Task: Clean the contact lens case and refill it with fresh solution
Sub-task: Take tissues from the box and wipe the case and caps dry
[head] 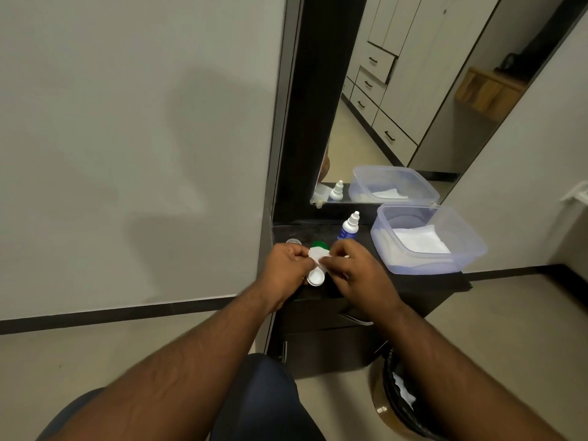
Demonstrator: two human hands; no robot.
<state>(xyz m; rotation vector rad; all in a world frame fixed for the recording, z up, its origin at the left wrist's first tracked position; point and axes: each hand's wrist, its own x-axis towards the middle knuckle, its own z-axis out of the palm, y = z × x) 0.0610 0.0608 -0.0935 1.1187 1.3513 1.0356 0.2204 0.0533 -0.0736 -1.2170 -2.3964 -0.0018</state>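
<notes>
My left hand grips the white contact lens case over the dark dresser top; one open round well shows below the fingers. My right hand pinches a small white tissue against the case's upper part, which the tissue hides. A green cap and a clear cap lie just behind the hands. The solution bottle, white with a blue label and a capped nozzle, stands upright behind my right hand.
A clear plastic tub holding white tissues sits at the right of the dresser top. A mirror rises behind it. A bin with a black liner stands on the floor at lower right. A grey wall is on the left.
</notes>
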